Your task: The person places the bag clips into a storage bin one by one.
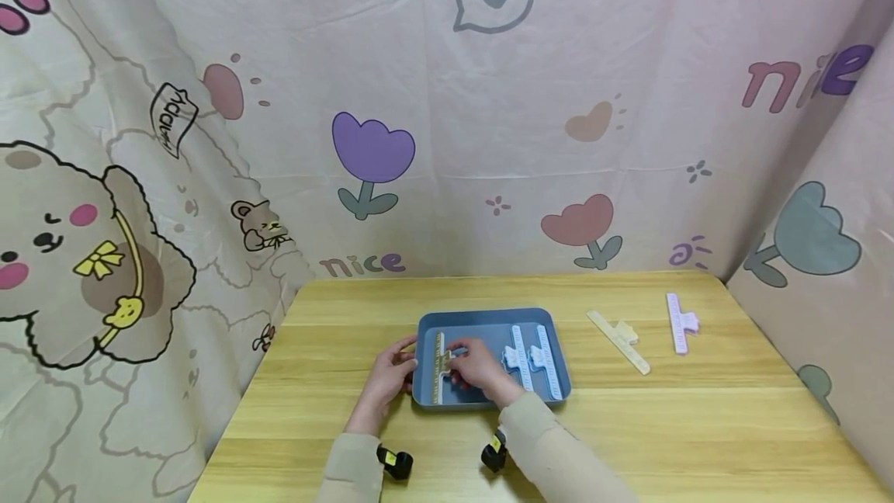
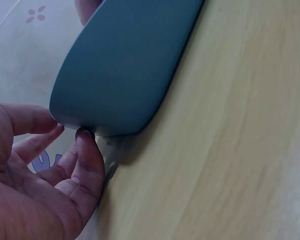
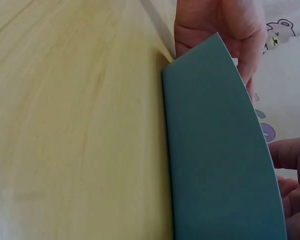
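A blue-grey tray [image 1: 482, 330] lies on the table, its outer wall [image 2: 125, 65] filling much of the left wrist view. My left hand [image 1: 386, 375] holds the tray's left end, thumb and fingertips against its rim and wall. Inside the tray, my right hand [image 1: 478, 365] pinches the handle of a tan ruler clip [image 1: 438, 383] with a pale edge, standing lengthwise along the left side. Two light-blue ruler clips [image 1: 518, 348] [image 1: 549, 359] lie side by side in the tray's right half. In the right wrist view, the tray wall hides the clip and part of my right hand [image 3: 296, 185].
To the right of the tray, a cream ruler clip [image 1: 618, 341] lies slantwise on the wooden table [image 1: 698, 425]. Farther right is a lilac ruler clip [image 1: 676, 324]. A printed curtain [image 1: 475, 99] hangs behind the table and along both sides.
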Demonstrator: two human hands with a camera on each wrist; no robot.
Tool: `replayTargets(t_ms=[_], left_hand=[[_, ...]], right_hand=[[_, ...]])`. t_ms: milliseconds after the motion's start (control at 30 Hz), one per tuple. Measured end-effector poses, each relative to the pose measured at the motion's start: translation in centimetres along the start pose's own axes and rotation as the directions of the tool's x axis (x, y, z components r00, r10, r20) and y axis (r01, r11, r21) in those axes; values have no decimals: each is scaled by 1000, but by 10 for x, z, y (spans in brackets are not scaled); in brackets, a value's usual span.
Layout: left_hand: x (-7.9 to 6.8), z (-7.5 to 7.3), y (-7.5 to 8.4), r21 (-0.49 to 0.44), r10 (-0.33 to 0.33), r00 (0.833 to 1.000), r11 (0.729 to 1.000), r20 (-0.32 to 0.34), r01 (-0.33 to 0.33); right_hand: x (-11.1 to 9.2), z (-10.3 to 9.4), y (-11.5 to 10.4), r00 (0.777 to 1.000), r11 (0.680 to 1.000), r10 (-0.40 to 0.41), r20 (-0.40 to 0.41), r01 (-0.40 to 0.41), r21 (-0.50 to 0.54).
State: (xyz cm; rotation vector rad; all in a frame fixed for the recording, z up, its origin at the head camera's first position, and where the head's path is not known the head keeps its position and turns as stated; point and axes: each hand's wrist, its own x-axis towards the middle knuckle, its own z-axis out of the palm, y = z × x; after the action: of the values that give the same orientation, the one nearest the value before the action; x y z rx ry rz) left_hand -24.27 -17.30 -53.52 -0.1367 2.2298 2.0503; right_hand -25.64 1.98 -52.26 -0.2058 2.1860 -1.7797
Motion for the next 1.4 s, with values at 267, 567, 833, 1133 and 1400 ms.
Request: replayTargets(t_ms=[267, 567, 833, 1133, 1400], left_hand=[[2, 2, -1, 10, -4, 1000, 1000, -23, 4], [1, 1, -1, -3, -13, 1000, 1000, -8, 13], [3, -1, -3, 3, -9, 1000, 1000, -6, 9], [2, 0, -4, 3, 11, 1000, 1000, 15, -11], [1, 1, -2, -20, 21, 1000, 1000, 15, -21]], right_hand=[[6, 2, -3, 1000, 999, 23, 17, -23, 28], [14, 9, -3, 1000, 999, 18, 16, -18, 27], [13, 8, -3, 998, 999, 26, 63, -25, -25], [2, -3, -11, 991, 988, 45, 125, -26, -149], [-12, -26, -22, 977, 984, -23, 213, 60, -167]])
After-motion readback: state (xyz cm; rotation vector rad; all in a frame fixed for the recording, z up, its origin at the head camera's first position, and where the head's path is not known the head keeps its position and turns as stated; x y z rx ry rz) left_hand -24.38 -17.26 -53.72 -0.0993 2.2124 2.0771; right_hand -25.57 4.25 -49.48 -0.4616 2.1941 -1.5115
